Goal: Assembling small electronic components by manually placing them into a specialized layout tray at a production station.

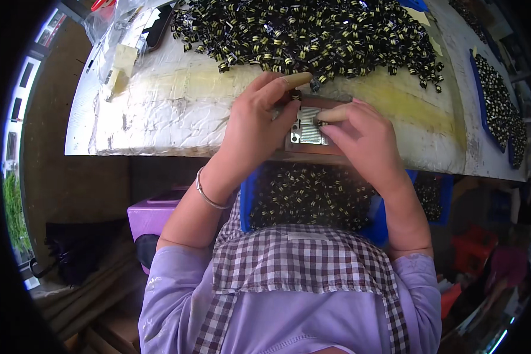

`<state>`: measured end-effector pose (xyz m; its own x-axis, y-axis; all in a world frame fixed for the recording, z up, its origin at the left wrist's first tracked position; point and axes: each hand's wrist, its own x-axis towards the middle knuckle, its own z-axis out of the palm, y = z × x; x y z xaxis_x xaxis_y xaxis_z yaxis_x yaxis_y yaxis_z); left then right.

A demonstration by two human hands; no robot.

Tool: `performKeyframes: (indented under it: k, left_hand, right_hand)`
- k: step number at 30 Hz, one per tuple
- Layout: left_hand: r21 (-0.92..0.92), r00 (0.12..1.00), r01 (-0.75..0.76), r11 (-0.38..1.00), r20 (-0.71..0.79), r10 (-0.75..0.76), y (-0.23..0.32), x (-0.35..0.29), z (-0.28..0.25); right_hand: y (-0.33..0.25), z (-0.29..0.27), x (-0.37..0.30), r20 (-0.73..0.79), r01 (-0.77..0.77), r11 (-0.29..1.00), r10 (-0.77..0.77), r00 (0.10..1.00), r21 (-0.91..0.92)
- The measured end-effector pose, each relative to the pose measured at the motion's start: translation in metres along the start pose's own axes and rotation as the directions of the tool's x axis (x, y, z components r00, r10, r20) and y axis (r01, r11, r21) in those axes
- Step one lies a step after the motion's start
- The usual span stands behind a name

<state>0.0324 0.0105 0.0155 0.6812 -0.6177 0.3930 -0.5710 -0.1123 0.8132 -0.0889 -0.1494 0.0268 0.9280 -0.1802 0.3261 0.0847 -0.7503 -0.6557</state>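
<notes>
A flat metal plate with fine parallel grooves lies on a brownish board at the table's front edge. My right hand reaches over its right side, thumb and covered index finger pinching a small dark part against the grooves. At the plate's left edge is my left hand, its fingers curled and thumb bent in; a dark bit shows between them, too small to name. Its index finger, in a tan cover, stretches toward a small black part by a big heap of black-and-yellow parts.
Below the table edge, a blue bin holds more such parts; another blue bin stands to its right. Blue trays of parts lie at the far right. A phone-like dark object rests at the back left. A purple box stands below left.
</notes>
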Motion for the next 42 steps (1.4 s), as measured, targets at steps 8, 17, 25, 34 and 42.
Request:
performKeyframes:
  k: [8, 17, 25, 34, 42]
  left_hand:
    - [0.284, 0.991, -0.115, 0.952, -0.026, 0.128, -0.01, -0.003, 0.0]
    - [0.239, 0.986, -0.146, 0.96, -0.048, 0.161, -0.013, -0.005, 0.001]
    - [0.128, 0.968, -0.252, 0.959, 0.055, 0.246, 0.001, -0.009, 0.004]
    - [0.267, 0.945, -0.326, 0.907, 0.119, 0.305, 0.007, -0.013, 0.022]
    - [0.273, 0.946, -0.321, 0.907, 0.056, 0.318, 0.008, -0.019, 0.024]
  right_hand:
    - [-0.006, 0.0, -0.001, -0.035, 0.042, 0.996, -0.045, 0.998, -0.078]
    - [-0.013, -0.005, 0.008, -0.042, 0.007, 1.0, -0.006, 0.999, 0.028]
    - [0.005, 0.017, 0.032, -0.209, 0.019, 0.976, -0.065, 0.976, -0.215]
    - [0.012, 0.002, 0.004, -0.278, -0.013, 0.996, -0.012, 0.961, -0.086]
    - [0.01, 0.001, -0.001, -0.252, -0.066, 0.986, 0.026, 0.967, -0.152]
